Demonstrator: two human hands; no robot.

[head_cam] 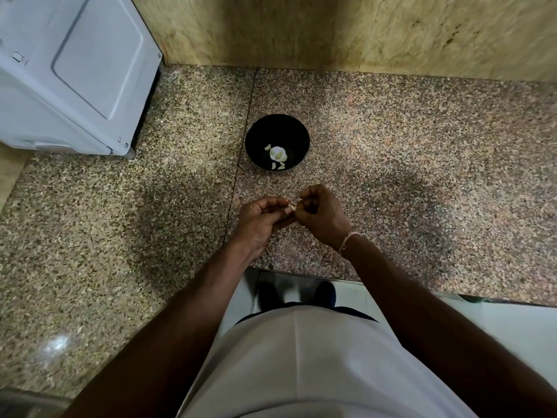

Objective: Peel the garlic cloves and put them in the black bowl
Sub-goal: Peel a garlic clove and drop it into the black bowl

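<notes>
Above the speckled stone counter [391, 146], the left hand [259, 221] and the right hand [322, 212] meet, fingers curled, both pinching one small garlic clove [291, 208] between them. Beyond the hands stands the black bowl [256, 128], holding several pale garlic pieces [278, 152]. Far left is a white appliance [69, 70].

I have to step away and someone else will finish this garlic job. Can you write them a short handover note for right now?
Left hand: holds a garlic clove at its fingertips.
Right hand: fingers curled, pinching at the same clove, apparently pulling skin.
Black bowl: on the granite counter just beyond the hands; holds a few pale garlic pieces.
Done: some garlic is already in the bowl.
Left: finish peeling this clove and drop it in. No other loose cloves are visible on the counter.
</notes>
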